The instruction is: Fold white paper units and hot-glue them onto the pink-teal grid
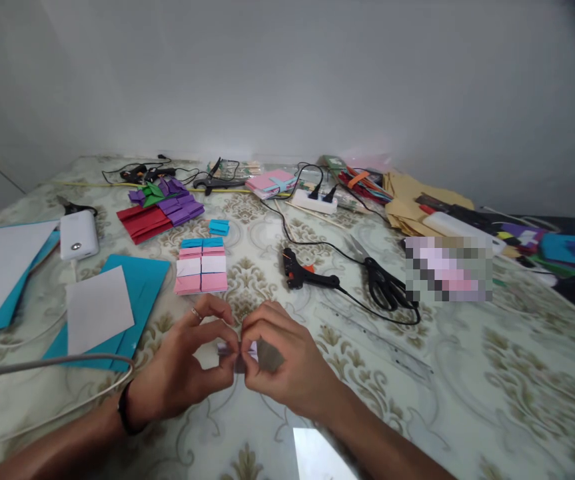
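Observation:
Low over the table, my left hand [180, 360] and my right hand [290, 357] meet, thumbs and forefingers closed in pinches. Between them is a small piece of folded pale paper [224, 349], mostly covered by the fingertips. Just beyond my left hand lie folded paper strips [201, 265] in blue, pink and white, set in two columns. A small blue folded paper [218, 227] sits behind these. Past my right hand, a black hot glue gun [304, 272] rests on its side, near black-handled scissors [384, 283].
Blue paper [150, 280] with a white square [100, 310] lies left, near a white power bank [78, 235] and cable. Red folded papers [144, 220] and purple ones [182, 208] are farther back. A clear ruler [377, 340] lies right; a power strip [314, 201] stands behind.

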The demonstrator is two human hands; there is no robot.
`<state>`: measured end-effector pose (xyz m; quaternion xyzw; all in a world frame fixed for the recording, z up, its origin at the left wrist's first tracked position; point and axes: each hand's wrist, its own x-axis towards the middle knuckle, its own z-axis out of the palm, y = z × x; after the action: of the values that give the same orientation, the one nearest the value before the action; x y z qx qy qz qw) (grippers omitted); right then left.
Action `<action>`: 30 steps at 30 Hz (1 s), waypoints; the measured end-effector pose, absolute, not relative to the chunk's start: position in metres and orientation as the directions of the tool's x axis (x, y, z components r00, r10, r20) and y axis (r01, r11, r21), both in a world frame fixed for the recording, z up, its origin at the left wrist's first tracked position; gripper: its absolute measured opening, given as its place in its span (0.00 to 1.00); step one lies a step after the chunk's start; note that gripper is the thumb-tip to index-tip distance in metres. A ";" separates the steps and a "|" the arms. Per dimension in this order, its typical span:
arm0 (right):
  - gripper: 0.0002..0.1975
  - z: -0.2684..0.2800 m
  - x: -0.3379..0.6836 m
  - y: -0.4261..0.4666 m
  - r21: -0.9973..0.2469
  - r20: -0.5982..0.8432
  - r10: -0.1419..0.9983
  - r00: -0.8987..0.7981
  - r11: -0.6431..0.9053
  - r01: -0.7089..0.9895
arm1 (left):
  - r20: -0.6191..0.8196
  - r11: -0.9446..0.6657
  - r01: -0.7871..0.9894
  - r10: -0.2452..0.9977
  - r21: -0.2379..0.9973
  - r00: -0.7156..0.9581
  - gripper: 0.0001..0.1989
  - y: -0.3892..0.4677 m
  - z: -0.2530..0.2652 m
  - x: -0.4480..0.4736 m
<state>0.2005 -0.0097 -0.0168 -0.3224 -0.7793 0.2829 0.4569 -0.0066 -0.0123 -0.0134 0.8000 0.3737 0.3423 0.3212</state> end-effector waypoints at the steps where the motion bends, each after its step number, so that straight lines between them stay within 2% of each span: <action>1: 0.10 -0.017 0.199 -0.011 -0.730 0.538 0.758 -0.369 0.638 0.245 | 0.298 -0.509 0.386 0.820 0.769 0.488 0.11 -0.013 -0.013 -0.007; 5: 0.11 -0.014 0.201 -0.012 -0.750 0.514 0.783 -0.351 0.608 0.259 | 0.307 -0.512 0.392 0.823 0.764 0.477 0.09 -0.009 -0.010 -0.008; 12: 0.09 -0.005 0.218 0.000 -0.873 0.379 0.889 -0.256 0.435 0.220 | 0.393 -0.519 0.408 0.848 0.751 0.356 0.07 0.005 0.000 -0.017; 14: 0.08 -0.006 0.218 0.002 -0.892 0.349 0.907 -0.235 0.399 0.214 | 0.415 -0.568 0.403 0.814 0.718 0.406 0.08 0.003 -0.001 -0.018; 17: 0.07 -0.010 0.216 0.002 -0.918 0.299 0.923 -0.243 0.348 0.192 | 0.404 -0.635 0.381 0.745 0.672 0.530 0.15 -0.003 -0.004 -0.016; 21: 0.07 -0.012 0.213 0.000 -0.942 0.240 0.928 -0.284 0.294 0.163 | 0.425 -0.666 0.369 0.718 0.648 0.551 0.07 -0.004 -0.007 -0.011; 25: 0.05 -0.010 0.215 -0.002 -0.924 0.286 0.902 -0.323 0.349 0.156 | 0.477 -0.675 0.327 0.715 0.662 0.511 0.07 -0.001 -0.006 -0.008; 30: 0.09 -0.008 0.214 -0.006 -0.847 0.405 0.839 -0.364 0.494 0.196 | 0.471 -0.652 0.336 0.739 0.679 0.481 0.06 -0.003 -0.005 -0.006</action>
<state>0.2140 -0.0059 -0.0076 -0.3487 -0.7419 0.3625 0.4433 -0.0061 -0.0030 -0.0048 0.8210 0.3276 0.3900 0.2581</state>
